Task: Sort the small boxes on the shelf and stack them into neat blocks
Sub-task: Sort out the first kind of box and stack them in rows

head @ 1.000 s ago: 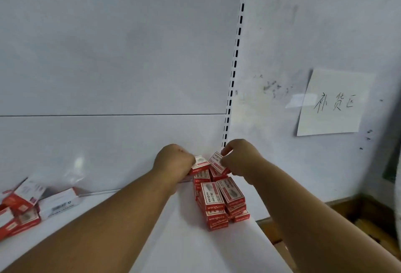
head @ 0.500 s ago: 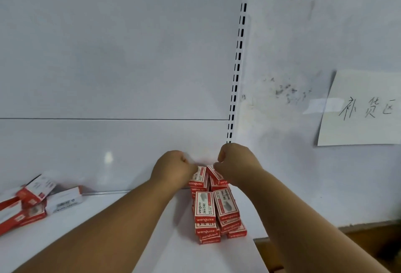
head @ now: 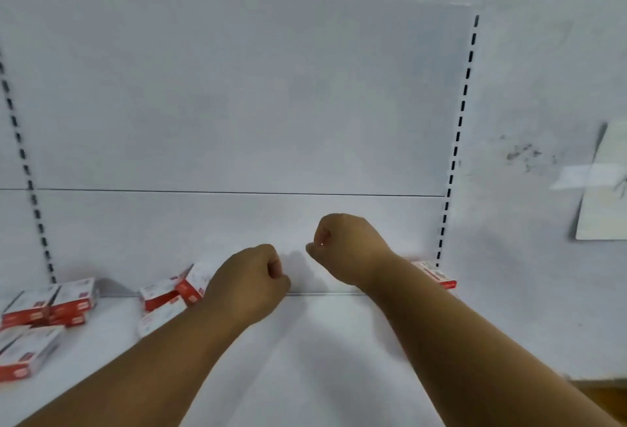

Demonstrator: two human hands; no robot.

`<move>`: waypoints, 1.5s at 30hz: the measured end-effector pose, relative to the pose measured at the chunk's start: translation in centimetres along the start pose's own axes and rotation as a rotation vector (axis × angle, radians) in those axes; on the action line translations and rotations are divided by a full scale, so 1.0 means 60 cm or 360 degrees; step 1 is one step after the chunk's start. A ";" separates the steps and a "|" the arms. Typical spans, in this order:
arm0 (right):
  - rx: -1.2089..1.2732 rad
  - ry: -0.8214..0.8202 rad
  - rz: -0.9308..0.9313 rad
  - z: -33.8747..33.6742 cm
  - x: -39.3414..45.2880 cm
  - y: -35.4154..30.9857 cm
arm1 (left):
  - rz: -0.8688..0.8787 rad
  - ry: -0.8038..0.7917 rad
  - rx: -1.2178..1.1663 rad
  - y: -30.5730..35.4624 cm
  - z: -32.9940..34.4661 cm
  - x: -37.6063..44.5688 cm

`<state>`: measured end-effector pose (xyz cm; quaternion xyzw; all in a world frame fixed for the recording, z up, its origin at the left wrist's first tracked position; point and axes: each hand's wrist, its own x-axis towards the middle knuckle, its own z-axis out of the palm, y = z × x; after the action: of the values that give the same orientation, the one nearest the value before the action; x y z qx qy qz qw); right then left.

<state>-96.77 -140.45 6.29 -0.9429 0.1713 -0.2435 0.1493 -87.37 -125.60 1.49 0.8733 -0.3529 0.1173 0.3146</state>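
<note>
Both hands are curled into fists with nothing visible inside them: the left hand (head: 247, 282) at centre frame low over the white shelf (head: 322, 352), the right hand (head: 346, 245) slightly higher, just right of it. Loose red-and-white boxes (head: 169, 294) lie behind the left wrist; more scattered boxes (head: 51, 304) sit at the lower left. One stacked box (head: 436, 277) peeks from behind the right forearm beside the slotted upright (head: 454, 162). Box printing is too blurred to read. A taped paper note (head: 604, 189) at the right edge shows only part of a handwritten stroke.
</note>
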 end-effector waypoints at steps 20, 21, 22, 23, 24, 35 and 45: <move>0.0077 -0.0142 0.0443 0.299 0.046 -0.242 | 0.0135 -0.0136 -0.0116 -0.295 -0.095 -0.071; 0.0154 -0.0120 0.0470 0.298 0.047 -0.241 | 0.0105 -0.0139 -0.0174 -0.293 -0.095 -0.070; 0.0230 -0.0100 0.0501 0.299 0.050 -0.243 | 0.0078 -0.0122 -0.0202 -0.296 -0.095 -0.069; 0.0299 -0.0073 0.0540 0.298 0.051 -0.243 | 0.0075 -0.0091 -0.0195 -0.298 -0.095 -0.068; 0.0355 -0.0040 0.0573 0.292 0.049 -0.240 | 0.0084 -0.0059 -0.0164 -0.296 -0.097 -0.069; 0.1492 0.0166 0.0617 0.261 0.029 -0.217 | -0.0179 0.0123 -0.0712 -0.318 -0.100 -0.052; 0.2666 -0.0171 0.0570 0.236 0.016 -0.218 | -0.0474 0.0171 -0.1481 -0.308 -0.104 -0.054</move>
<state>-85.48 -126.33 -0.39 -0.4909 0.0740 -0.2175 0.8404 -76.87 -109.65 -3.68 0.6739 -0.2226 -0.0541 0.7025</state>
